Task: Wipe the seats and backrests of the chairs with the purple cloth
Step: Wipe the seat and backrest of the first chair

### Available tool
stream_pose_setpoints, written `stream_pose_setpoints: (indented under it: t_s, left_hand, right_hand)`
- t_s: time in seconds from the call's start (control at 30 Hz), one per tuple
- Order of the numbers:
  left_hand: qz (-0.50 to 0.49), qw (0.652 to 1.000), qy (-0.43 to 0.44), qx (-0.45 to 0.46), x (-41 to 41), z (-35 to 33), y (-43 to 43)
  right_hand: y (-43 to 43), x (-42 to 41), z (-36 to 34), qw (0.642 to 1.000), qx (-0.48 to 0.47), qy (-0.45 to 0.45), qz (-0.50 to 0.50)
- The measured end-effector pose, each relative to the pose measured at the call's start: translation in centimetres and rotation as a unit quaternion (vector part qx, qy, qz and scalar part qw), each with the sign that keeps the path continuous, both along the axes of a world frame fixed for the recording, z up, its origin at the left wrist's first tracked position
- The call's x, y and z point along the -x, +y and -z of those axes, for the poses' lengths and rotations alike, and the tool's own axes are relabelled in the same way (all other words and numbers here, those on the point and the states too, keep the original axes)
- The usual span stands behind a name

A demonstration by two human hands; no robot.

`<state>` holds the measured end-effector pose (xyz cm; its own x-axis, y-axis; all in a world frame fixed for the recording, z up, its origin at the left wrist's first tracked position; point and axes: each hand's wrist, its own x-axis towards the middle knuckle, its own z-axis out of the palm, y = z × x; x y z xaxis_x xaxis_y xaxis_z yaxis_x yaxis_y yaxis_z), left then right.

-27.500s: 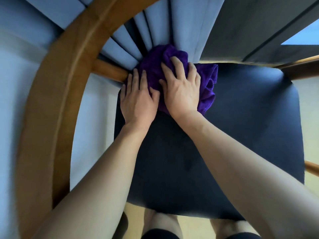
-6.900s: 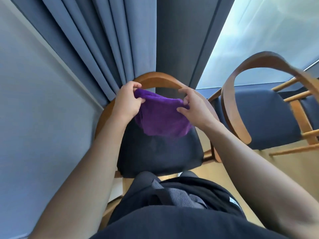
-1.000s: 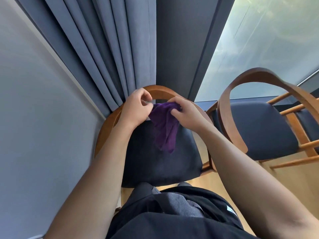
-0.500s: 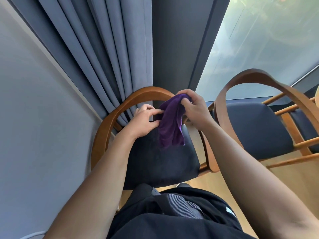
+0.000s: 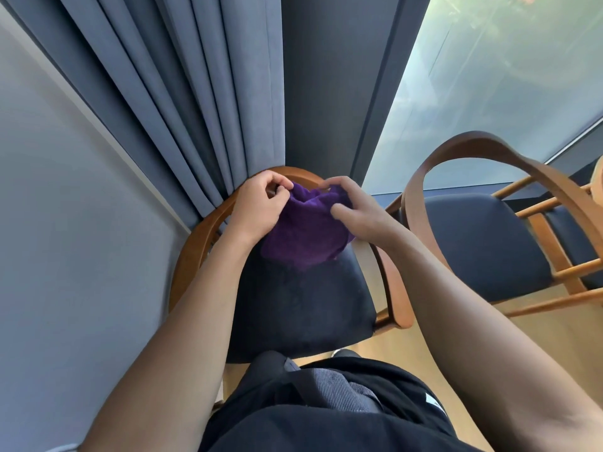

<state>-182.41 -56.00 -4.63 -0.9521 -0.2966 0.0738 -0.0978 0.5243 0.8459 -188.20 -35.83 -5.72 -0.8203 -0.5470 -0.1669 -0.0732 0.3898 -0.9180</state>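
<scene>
- Purple cloth point(image 5: 306, 233) pinched at top edge by left grip point(image 5: 257, 207) and right grip point(image 5: 355, 210); both clamped on cloth, fingers curled.
- Cloth hung below grips, over rear of near chair seat point(image 5: 300, 305); contact with seat cannot be told.
- No wiping stroke in hand; cloth judged under re-folding.
- Wiped condition of near seat and curved backrest point(image 5: 195, 243) cannot be told.
- Second chair point(image 5: 483, 243), right of right grip, well apart from cloth: judged remaining work.

No readable text, labels or numbers anywhere.
</scene>
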Motion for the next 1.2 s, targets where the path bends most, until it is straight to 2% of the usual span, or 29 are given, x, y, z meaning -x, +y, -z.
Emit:
stream_pose_setpoints:
  t_s: [0.07, 0.2, 0.3, 0.37, 0.43, 0.5, 0.63, 0.73, 0.87, 1.0, 1.1, 1.2]
  left_hand:
    - [0.030, 0.999, 0.009, -0.027, 0.2, -0.3, -0.3]
    - [0.047, 0.995, 0.022, -0.089, 0.2, 0.3, -0.7]
    - [0.066, 0.970, 0.013, -0.233, -0.2, 0.8, -1.4]
    - [0.145, 0.946, -0.039, -0.287, -0.7, 1.5, -2.1]
    - [0.233, 0.933, -0.131, -0.242, -1.4, 2.5, -2.0]
    - [0.258, 0.923, -0.199, -0.206, -1.7, 3.4, -1.4]
    - [0.211, 0.931, -0.186, -0.234, -1.2, 3.4, -0.4]
    - [0.190, 0.939, -0.172, -0.231, -0.8, 3.1, -0.5]
    - [0.183, 0.952, -0.154, -0.191, -0.2, 2.5, -0.8]
    - [0.153, 0.970, -0.121, -0.148, 0.7, 2.2, -1.1]
    - [0.127, 0.974, -0.085, -0.167, 1.2, 2.1, -1.0]
    - [0.092, 0.978, -0.055, -0.181, 1.7, 2.0, -1.0]
  right_hand:
    - [-0.2, 0.1, -0.3, 0.998, -0.010, -0.025, -0.062]
    - [-1.3, 0.0, -0.8, 0.996, -0.043, 0.024, -0.068]
    - [-1.5, 0.1, -1.2, 0.997, 0.023, -0.011, -0.069]
    - [-1.5, 0.1, -1.7, 0.989, 0.115, -0.071, -0.058]
    - [-1.5, 0.2, -2.3, 0.972, 0.202, -0.114, -0.025]
    - [-1.7, 0.6, -2.7, 0.965, 0.228, -0.124, 0.030]
    - [-2.0, 1.7, -1.9, 0.966, 0.149, -0.128, 0.168]
    - [-1.5, 2.2, -0.5, 0.970, 0.081, -0.072, 0.217]
    - [-0.8, 2.4, 1.0, 0.977, -0.052, 0.071, 0.196]
    - [-0.6, 2.7, 1.8, 0.972, -0.097, 0.168, 0.135]
    - [-0.8, 2.3, 2.1, 0.966, -0.119, 0.202, 0.112]
    - [-1.0, 1.6, 2.5, 0.963, -0.121, 0.201, 0.129]
